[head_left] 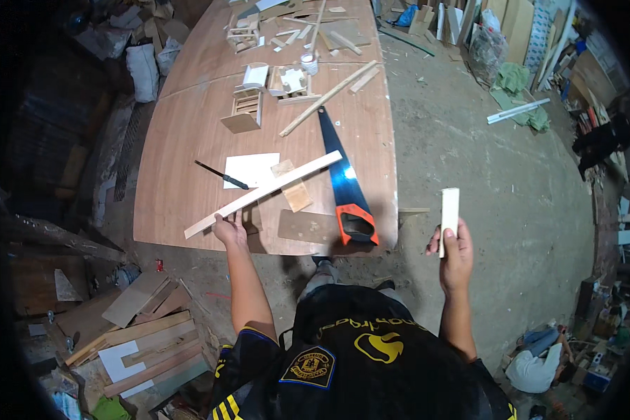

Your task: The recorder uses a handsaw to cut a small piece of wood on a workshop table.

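My left hand is closed around the lower part of a long pale wooden strip, which slants up to the right over the table. Off the table's right side, my right hand grips a short pale wood piece, held upright between thumb and fingers. A handsaw with a dark blade and orange-black handle lies on the table, its handle toward me; the long strip's far end overlaps the blade. Under the strip are a white sheet and a small wooden block. A black pen-like tool rests across the sheet.
The wooden table carries small wooden models, a long stick, a small jar and several offcuts. A thin brown board lies at its near edge. Boards are piled on the floor at left; a person is low at right.
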`<state>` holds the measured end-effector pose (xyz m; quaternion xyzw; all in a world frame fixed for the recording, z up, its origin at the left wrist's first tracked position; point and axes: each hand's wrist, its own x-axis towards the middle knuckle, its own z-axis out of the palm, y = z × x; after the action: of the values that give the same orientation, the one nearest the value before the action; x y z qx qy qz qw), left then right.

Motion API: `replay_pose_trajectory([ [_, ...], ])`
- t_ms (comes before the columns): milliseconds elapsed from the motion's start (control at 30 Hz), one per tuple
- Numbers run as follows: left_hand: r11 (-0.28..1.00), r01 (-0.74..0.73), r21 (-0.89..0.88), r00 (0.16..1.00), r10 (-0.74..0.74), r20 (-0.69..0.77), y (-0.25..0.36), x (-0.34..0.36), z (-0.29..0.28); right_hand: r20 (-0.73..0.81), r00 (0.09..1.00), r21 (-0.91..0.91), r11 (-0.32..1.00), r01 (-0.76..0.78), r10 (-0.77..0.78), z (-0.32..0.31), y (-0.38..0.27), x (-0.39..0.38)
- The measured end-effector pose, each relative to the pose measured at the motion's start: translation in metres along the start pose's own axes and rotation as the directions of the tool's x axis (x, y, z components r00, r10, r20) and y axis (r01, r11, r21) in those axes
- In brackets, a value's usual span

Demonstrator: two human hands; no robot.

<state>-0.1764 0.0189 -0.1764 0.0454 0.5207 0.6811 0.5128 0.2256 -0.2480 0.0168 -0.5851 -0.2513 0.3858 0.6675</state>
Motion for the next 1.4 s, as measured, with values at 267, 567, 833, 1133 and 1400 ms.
replay_pose_trajectory([
  [267, 0.981, 0.184, -0.064, 0.983, -0.185, -0.003, -0.009, 0.082, -0.008, 0.244, 0.949, -0.121, 0.977, -0.177, 0.202, 0.122, 0.058, 0.037],
  [567, 0.863, 0.324, 0.387, 0.944, -0.323, -0.071, -0.001, 0.059, -0.002, 0.547, 0.837, -0.556, 0.756, 0.345, 0.020, 0.177, 0.154, 0.062],
  [833, 0.829, 0.083, 0.554, 0.778, -0.401, 0.484, -0.023, -0.083, -0.002, 0.809, 0.568, -0.510, 0.666, 0.545, 0.154, 0.232, 0.198, 0.047],
  [1133, 0.915, -0.102, 0.390, 0.780, -0.170, 0.603, 0.067, -0.094, 0.050, 0.686, 0.647, -0.693, 0.031, 0.720, 0.333, 0.162, 0.232, 0.056],
  [1400, 0.974, 0.014, 0.226, 0.803, -0.146, 0.578, 0.108, -0.107, 0.036, 0.735, 0.612, -0.662, 0.117, 0.740, 0.292, 0.159, 0.244, 0.058],
])
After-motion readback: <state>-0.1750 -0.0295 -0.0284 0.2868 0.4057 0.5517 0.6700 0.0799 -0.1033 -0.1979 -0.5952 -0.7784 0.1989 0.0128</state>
